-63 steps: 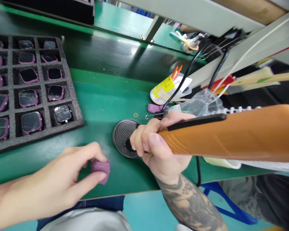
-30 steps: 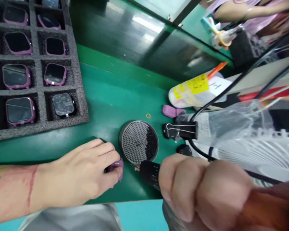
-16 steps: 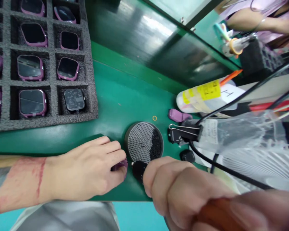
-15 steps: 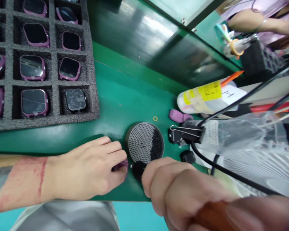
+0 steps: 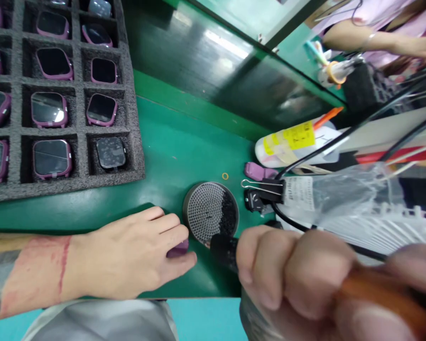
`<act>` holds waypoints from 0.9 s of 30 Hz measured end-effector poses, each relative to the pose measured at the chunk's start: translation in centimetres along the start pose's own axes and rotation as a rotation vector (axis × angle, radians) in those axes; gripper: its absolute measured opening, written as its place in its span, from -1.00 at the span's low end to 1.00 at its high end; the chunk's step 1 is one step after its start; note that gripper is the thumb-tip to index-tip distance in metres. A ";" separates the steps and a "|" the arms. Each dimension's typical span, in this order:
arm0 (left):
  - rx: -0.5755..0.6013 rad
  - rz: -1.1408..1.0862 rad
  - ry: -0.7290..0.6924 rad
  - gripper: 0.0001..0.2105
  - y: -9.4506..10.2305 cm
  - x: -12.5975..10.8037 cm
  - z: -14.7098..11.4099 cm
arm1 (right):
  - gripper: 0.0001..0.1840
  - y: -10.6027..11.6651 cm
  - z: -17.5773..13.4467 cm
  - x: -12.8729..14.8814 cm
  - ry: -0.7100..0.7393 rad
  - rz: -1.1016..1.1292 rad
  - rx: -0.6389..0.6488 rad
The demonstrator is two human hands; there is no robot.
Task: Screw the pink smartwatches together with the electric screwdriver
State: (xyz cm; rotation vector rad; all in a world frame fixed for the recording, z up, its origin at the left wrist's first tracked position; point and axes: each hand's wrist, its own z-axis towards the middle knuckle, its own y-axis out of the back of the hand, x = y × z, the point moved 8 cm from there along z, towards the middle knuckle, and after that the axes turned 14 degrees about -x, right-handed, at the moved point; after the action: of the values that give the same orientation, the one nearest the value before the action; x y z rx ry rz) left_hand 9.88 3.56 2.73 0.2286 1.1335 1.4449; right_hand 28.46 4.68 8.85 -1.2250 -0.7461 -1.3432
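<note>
My left hand [image 5: 128, 258] lies flat on the green bench [image 5: 177, 142], its fingers closed over a small purple watch case [image 5: 177, 248]; only an edge of the case shows. My right hand [image 5: 298, 279], close to the camera and blurred, grips an orange-handled electric screwdriver [image 5: 376, 293]. The tool's black tip [image 5: 222, 246] points at the near rim of a round perforated screw dish [image 5: 210, 212], just right of the purple case. Small black screws fill the dish's right side.
A grey foam tray [image 5: 131, 137] at the left holds several purple watch bodies. A binder clip [image 5: 261, 189], a purple part [image 5: 253, 170], a yellow-labelled bottle [image 5: 291, 142], a plastic bag [image 5: 344, 194] and black cables lie to the right. Another person's arm [image 5: 362, 35] is at the back right.
The screwdriver tip has shifted a little right, away from the purple case and onto the dish's near rim. My left hand still covers the case. The view has moved slightly.
</note>
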 end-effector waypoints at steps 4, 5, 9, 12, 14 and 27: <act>0.064 -0.071 -0.065 -0.93 0.4 -0.4 -0.2 | -0.80 0.3 2.1 -1.1 -0.057 -0.030 -0.024; 0.063 -0.102 -0.073 -0.92 0.6 -0.4 -0.2 | -0.81 0.3 2.3 -1.3 -0.059 -0.020 -0.018; -0.011 -0.114 -0.057 -0.96 1.4 -0.3 -0.1 | -0.76 0.4 2.4 -2.2 -0.061 -0.014 -0.044; -0.088 -0.007 -0.018 -0.86 1.4 0.0 -0.1 | -0.76 0.1 2.1 -2.6 -0.060 -0.012 -0.056; -0.097 0.036 0.000 -0.82 1.0 0.1 -0.3 | -0.76 -0.2 2.0 -2.7 -0.059 -0.005 -0.058; -0.026 -0.014 0.034 -0.91 0.2 0.3 -0.4 | -0.16 2.8 -0.5 0.0 -0.151 -0.149 0.156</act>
State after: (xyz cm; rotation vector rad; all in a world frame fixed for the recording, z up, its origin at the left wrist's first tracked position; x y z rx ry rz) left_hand 9.39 3.61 2.54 0.1778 1.1406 1.4549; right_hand 31.00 3.74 8.14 -1.1731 -1.0475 -1.2957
